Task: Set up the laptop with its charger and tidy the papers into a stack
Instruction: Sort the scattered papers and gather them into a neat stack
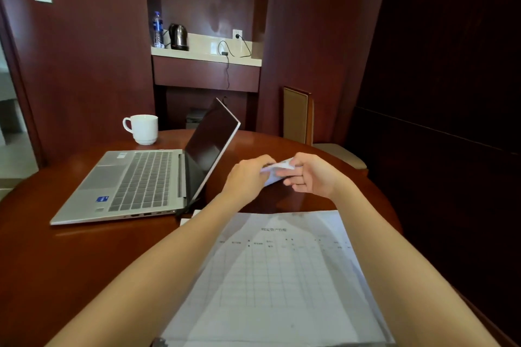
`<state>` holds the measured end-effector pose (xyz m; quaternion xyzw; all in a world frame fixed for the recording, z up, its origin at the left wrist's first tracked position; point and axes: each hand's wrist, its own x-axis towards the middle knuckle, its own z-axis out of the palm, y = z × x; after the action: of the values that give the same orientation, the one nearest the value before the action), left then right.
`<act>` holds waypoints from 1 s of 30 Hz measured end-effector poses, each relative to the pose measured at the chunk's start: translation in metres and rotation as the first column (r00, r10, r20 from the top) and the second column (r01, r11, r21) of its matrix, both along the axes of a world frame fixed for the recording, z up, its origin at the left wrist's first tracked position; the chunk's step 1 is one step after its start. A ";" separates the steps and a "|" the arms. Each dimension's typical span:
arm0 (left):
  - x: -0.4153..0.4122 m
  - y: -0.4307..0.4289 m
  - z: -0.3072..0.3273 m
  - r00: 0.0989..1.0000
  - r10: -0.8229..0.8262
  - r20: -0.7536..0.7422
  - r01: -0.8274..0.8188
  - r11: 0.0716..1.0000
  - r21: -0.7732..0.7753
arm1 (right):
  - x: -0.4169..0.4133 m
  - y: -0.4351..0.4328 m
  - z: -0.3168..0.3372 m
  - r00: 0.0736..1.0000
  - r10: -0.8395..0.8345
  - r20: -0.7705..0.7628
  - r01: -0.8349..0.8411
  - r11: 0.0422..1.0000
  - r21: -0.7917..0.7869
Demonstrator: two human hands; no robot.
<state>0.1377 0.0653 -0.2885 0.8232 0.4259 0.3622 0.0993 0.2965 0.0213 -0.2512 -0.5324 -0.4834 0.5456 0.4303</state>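
An open silver laptop (135, 186) lies on the round wooden table (84, 256), turned sideways with its dark screen facing left. A black cable end (183, 210) sits at its near right corner. Printed sheets with a table grid (279, 276) lie in front of me between my forearms. Beyond them my left hand (248, 177) and my right hand (313, 175) both pinch a small white crumpled paper (277, 170) held above the table.
A white mug (144, 129) stands behind the laptop. At the far side of the table stands a chair (298, 115). A wall shelf (205, 55) carries a kettle, a water bottle and a black charger cable plugged into a socket.
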 end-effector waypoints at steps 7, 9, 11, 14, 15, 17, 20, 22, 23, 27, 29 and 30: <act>-0.015 -0.017 0.005 0.957 -0.001 0.291 0.041 0.991 -0.130 | 0.029 -0.028 -0.027 0.988 -0.133 -0.083 0.129 0.990 -0.054; -0.031 -0.025 0.007 0.926 -0.093 0.365 0.142 0.984 -0.110 | 0.031 -0.034 -0.036 0.956 -0.281 -0.079 0.273 0.957 -0.101; -0.050 -0.035 0.006 0.892 -0.207 0.402 0.273 0.955 -0.113 | 0.033 -0.040 -0.043 0.895 -0.413 -0.171 0.393 0.909 -0.139; -0.078 -0.047 0.000 0.884 -0.290 0.367 0.396 0.882 -0.255 | 0.042 -0.056 -0.047 0.813 -0.503 -0.292 0.477 0.864 -0.160; -0.086 -0.048 -0.004 0.891 -0.302 0.340 0.408 0.861 -0.305 | 0.045 -0.063 -0.046 0.802 -0.498 -0.329 0.472 0.867 -0.160; -0.100 -0.053 -0.012 0.906 -0.300 0.298 0.401 0.835 -0.378 | 0.053 -0.073 -0.046 0.805 -0.506 -0.310 0.469 0.863 -0.189; -0.115 -0.067 -0.022 0.912 -0.322 0.253 0.403 0.816 -0.414 | 0.056 -0.078 -0.042 0.858 -0.473 0.202 0.502 0.856 -0.125; -0.120 -0.079 -0.027 0.916 -0.342 0.208 0.400 0.806 -0.436 | 0.054 -0.076 -0.044 0.776 -0.445 0.447 0.533 0.842 -0.086; -0.122 -0.082 -0.030 0.923 -0.351 0.158 0.384 0.816 -0.432 | 0.052 -0.075 -0.045 0.746 -0.437 0.503 0.541 0.838 -0.074; -0.128 -0.093 -0.035 0.948 -0.316 0.041 0.301 0.846 -0.440 | 0.049 -0.073 -0.049 0.647 -0.414 0.640 0.561 0.827 -0.033; -0.131 -0.100 -0.030 0.975 -0.199 0.102 0.223 0.852 -0.474 | 0.047 -0.074 -0.050 0.532 -0.375 0.759 0.562 0.827 0.014; -0.132 -0.102 -0.028 0.984 -0.096 0.148 0.158 0.856 -0.492 | 0.047 -0.076 -0.049 0.492 -0.348 0.798 0.545 0.838 0.029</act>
<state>0.0060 -0.0363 -0.3164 0.7725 0.4432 0.2799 0.3585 0.3437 -0.0543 -0.3006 -0.8663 -0.3983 0.1805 0.2414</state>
